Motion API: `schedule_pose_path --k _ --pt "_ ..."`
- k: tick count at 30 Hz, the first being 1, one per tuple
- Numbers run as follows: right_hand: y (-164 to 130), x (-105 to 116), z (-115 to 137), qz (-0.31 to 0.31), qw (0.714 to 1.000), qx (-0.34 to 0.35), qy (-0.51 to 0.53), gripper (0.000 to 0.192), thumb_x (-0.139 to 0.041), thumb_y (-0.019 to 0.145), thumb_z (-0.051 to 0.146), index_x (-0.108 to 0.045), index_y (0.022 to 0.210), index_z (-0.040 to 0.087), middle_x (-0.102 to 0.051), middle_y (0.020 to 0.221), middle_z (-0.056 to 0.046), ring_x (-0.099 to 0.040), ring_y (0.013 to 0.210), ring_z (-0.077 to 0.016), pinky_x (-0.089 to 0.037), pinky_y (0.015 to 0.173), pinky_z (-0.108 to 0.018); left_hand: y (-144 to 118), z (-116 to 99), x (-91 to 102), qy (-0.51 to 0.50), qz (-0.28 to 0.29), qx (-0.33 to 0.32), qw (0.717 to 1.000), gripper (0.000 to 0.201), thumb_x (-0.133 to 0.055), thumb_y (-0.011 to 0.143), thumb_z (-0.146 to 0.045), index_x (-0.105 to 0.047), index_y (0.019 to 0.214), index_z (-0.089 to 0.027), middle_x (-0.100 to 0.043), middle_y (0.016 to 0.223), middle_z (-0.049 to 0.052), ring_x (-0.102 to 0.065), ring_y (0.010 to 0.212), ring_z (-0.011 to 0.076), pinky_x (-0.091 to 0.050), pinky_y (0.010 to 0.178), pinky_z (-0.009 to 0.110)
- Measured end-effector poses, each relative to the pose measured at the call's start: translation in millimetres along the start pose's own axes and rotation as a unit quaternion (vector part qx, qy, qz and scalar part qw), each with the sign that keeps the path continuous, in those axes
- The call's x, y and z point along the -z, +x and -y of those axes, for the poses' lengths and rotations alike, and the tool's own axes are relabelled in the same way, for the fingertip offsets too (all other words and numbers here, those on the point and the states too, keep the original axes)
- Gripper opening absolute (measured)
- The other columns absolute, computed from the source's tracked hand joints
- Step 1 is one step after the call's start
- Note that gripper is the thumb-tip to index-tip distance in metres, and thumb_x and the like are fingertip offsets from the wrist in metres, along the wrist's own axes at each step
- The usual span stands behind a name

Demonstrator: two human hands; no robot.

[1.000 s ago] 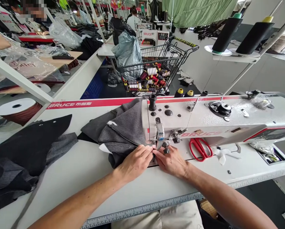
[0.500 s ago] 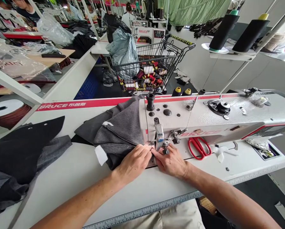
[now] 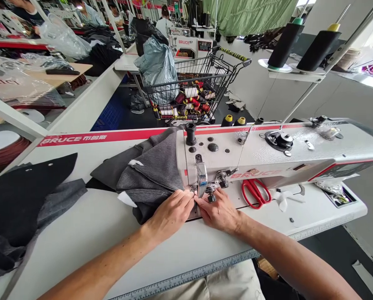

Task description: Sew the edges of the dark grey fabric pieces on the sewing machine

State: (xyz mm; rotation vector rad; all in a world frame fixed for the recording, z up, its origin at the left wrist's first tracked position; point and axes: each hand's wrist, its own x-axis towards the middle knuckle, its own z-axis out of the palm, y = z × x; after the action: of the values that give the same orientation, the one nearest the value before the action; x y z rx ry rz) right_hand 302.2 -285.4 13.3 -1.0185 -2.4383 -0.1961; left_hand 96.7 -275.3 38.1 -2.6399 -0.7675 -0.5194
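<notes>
A white BRUCE sewing machine [image 3: 267, 156] lies across the table. A grey garment [image 3: 151, 175] is bunched to the left of its needle area, with a small white label [image 3: 126, 199] showing at its edge. My left hand [image 3: 170, 214] rests on the grey fabric, fingers pinching its edge just left of the presser foot [image 3: 201, 189]. My right hand [image 3: 220, 212] lies flat on the machine bed right beside it, fingertips meeting the left hand's at the foot. What lies under the fingertips is hidden.
Red-handled scissors [image 3: 255, 192] lie under the machine arm to the right. A pile of black and grey fabric [image 3: 20, 204] sits at the left. A wire cart [image 3: 189, 89] with thread spools stands behind. Two black thread cones [image 3: 299, 43] stand on a stand at upper right.
Both hands keep the same pinch at the presser foot. The white label at the garment's edge has shifted slightly; the view has drifted a little.
</notes>
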Motion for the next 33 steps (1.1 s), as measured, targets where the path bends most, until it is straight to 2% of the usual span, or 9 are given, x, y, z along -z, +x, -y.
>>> schedule_pose_path --k 4,9,15,18,20,23,26,30,33 --pt "0.1 0.3 -0.2 0.022 1.0 -0.01 0.002 0.036 -0.057 0.085 0.02 -0.058 0.121 0.017 -0.067 0.082 -0.006 -0.053 0.088 -0.026 -0.036 0.078 -0.039 1.8 1.1 -0.4 -0.001 0.0 0.005 1.0 0.026 -0.041 0.091 -0.005 -0.059 0.11 -0.005 -0.064 0.094 0.011 -0.06 0.089 0.0209 -0.046 0.085 0.036" --pt "0.0 3.4 1.7 0.054 0.998 -0.023 -0.002 0.026 -0.053 0.089 0.02 -0.064 0.112 0.02 -0.068 0.083 -0.007 -0.053 0.089 -0.0266 -0.036 0.079 -0.04 3.7 2.9 2.5 -0.002 -0.001 0.001 1.0 0.026 -0.039 0.091 -0.005 -0.059 0.107 -0.006 -0.062 0.084 0.009 -0.059 0.084 0.0205 -0.047 0.081 0.035" --pt "0.3 4.3 1.9 0.064 0.998 -0.025 -0.005 0.041 -0.051 0.091 0.021 -0.054 0.131 0.019 -0.07 0.095 -0.009 -0.053 0.096 -0.0284 -0.038 0.081 -0.041 4.4 2.0 -1.2 -0.01 0.009 0.005 1.0 0.021 -0.043 0.091 -0.006 -0.06 0.103 -0.008 -0.061 0.084 0.008 -0.058 0.084 0.0197 -0.047 0.081 0.034" --pt "-0.8 4.3 -0.7 0.047 0.999 -0.026 0.009 0.038 -0.051 0.091 0.021 -0.057 0.129 0.018 -0.07 0.092 -0.01 -0.054 0.094 -0.028 -0.041 0.081 -0.04 3.6 2.3 0.1 -0.031 0.017 0.025 0.999 0.019 -0.045 0.088 -0.006 -0.062 0.092 -0.012 -0.061 0.082 0.007 -0.057 0.083 0.019 -0.047 0.081 0.033" --pt "-2.5 5.2 -3.0 0.025 0.999 -0.018 0.044 0.029 -0.05 0.092 0.02 -0.062 0.119 0.017 -0.069 0.089 -0.009 -0.056 0.09 -0.0247 -0.044 0.08 -0.038 1.5 5.8 9.2 -0.042 0.024 0.05 0.998 0.019 -0.049 0.083 -0.005 -0.063 0.092 -0.014 -0.064 0.088 0.007 -0.057 0.092 0.0209 -0.046 0.087 0.036" --pt "-4.8 8.0 -2.3 0.0 0.993 0.022 0.115 0.021 -0.047 0.094 0.019 -0.066 0.104 0.017 -0.069 0.093 -0.009 -0.059 0.083 -0.019 -0.047 0.079 -0.034 -4.1 17.3 32.7 -0.008 0.039 0.121 0.992 0.032 -0.056 0.076 -0.01 -0.063 0.107 -0.015 -0.066 0.105 0.01 -0.052 0.113 0.0293 -0.037 0.102 0.049" --pt "-2.6 10.6 10.0 -0.011 0.986 0.042 0.158 0.02 -0.047 0.094 0.017 -0.064 0.105 0.016 -0.067 0.105 -0.011 -0.061 0.088 -0.0187 -0.05 0.081 -0.035 -7.3 31.0 53.1 0.054 0.047 0.187 0.98 0.035 -0.055 0.077 -0.013 -0.063 0.111 -0.014 -0.066 0.109 0.013 -0.053 0.112 0.0334 -0.036 0.099 0.053" --pt "9.5 7.7 39.8 -0.002 0.979 -0.009 0.203 0.03 -0.05 0.091 0.016 -0.059 0.119 0.013 -0.058 0.126 -0.018 -0.055 0.113 -0.0246 -0.047 0.096 -0.042 1.6 37.9 63.6 0.076 0.08 0.232 0.966 0.021 -0.047 0.081 -0.009 -0.066 0.089 -0.01 -0.067 0.092 0.015 -0.061 0.09 0.0287 -0.045 0.081 0.043" --pt "21.4 -1.4 58.5 -0.012 0.966 -0.12 0.229 0.036 -0.054 0.086 0.018 -0.059 0.121 0.011 -0.056 0.127 -0.02 -0.051 0.122 -0.0275 -0.045 0.1 -0.043 15.3 34.0 69.0 0.054 0.066 0.254 0.963 0.023 -0.043 0.083 -0.007 -0.064 0.089 -0.011 -0.067 0.082 0.011 -0.063 0.086 0.0263 -0.045 0.082 0.042"
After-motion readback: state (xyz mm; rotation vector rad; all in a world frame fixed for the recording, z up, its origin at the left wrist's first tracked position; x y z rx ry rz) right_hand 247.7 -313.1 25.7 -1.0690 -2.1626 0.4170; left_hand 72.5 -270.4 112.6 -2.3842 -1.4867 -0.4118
